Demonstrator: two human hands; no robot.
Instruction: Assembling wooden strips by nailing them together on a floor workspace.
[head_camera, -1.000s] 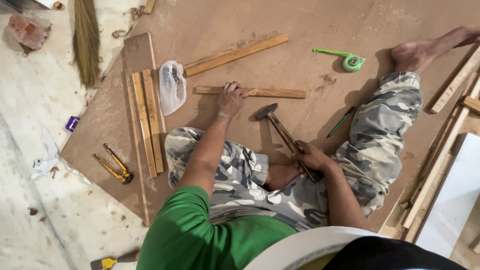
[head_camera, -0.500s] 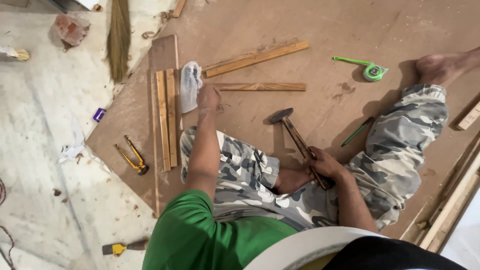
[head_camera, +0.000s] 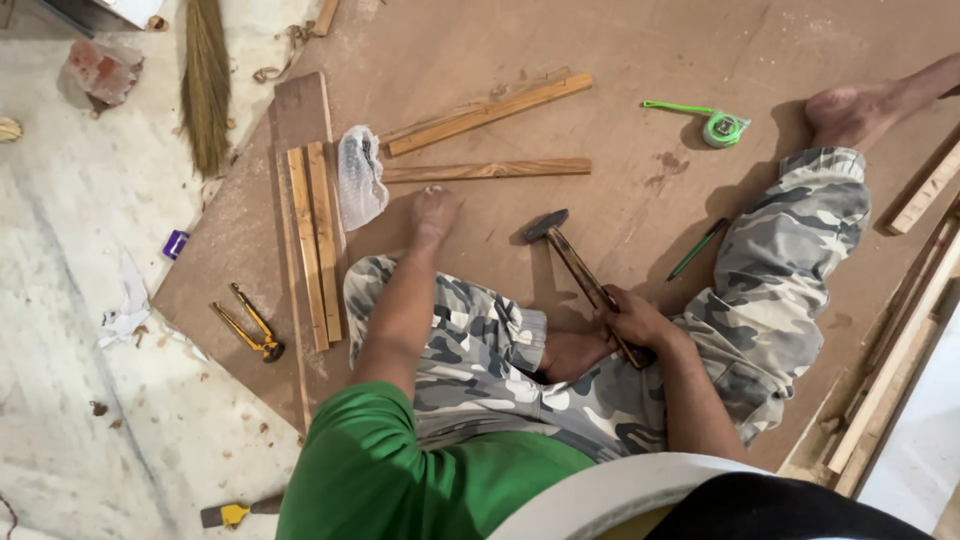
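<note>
Sitting on a brown board (head_camera: 640, 50), the person grasps one hammer (head_camera: 585, 280) by its handle with the right hand (head_camera: 632, 322); the hammer head rests on the board, near the knee. The left hand (head_camera: 432, 213) reaches to the board just below one wooden strip (head_camera: 487, 171); whether its fingers pinch anything cannot be told. Two more strips (head_camera: 315, 245) lie side by side on the left, another (head_camera: 490, 113) lies above. One white mesh bag (head_camera: 359, 187), one green tape measure (head_camera: 720, 127) and one green pencil (head_camera: 699, 249) are also there.

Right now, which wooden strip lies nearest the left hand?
The lower horizontal strip, lying flat just above the left hand. The angled strip sits farther up the board; the paired upright strips lie off to the side.
</note>
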